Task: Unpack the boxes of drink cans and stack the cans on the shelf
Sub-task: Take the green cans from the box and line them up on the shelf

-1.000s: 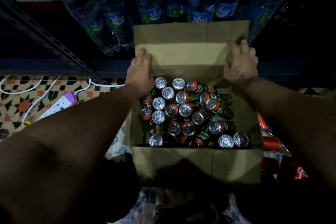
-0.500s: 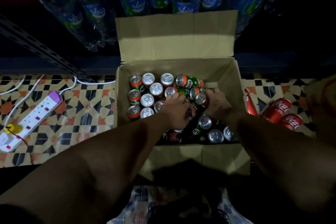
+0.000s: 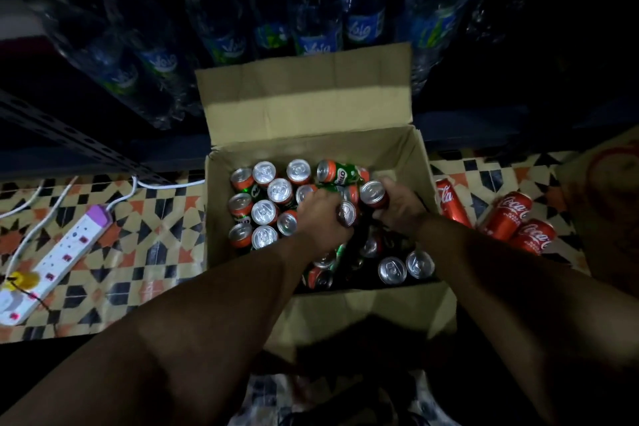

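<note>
An open cardboard box (image 3: 420, 162) stands on the tiled floor, its far flap folded up. Inside are several green and orange Milo cans (image 3: 264, 212), most upright with silver tops showing, some lying on their sides. Both my hands are inside the box near its middle. My left hand (image 3: 320, 218) grips a can (image 3: 346, 213) tilted on its side. My right hand (image 3: 397, 206) grips another can (image 3: 372, 193), lifted a little above the rest. The dark shelf (image 3: 484, 128) runs behind the box.
Water bottles (image 3: 364, 28) fill the shelf behind the box. Three red Coca-Cola cans (image 3: 505, 218) lie on the floor to the right. A white power strip (image 3: 65, 252) with cables lies on the floor at left. A slotted metal shelf post (image 3: 69, 138) slants at left.
My hands left the far flap's edges and went down into the box. Each now holds a can, lifted slightly compared with half a second ago.
</note>
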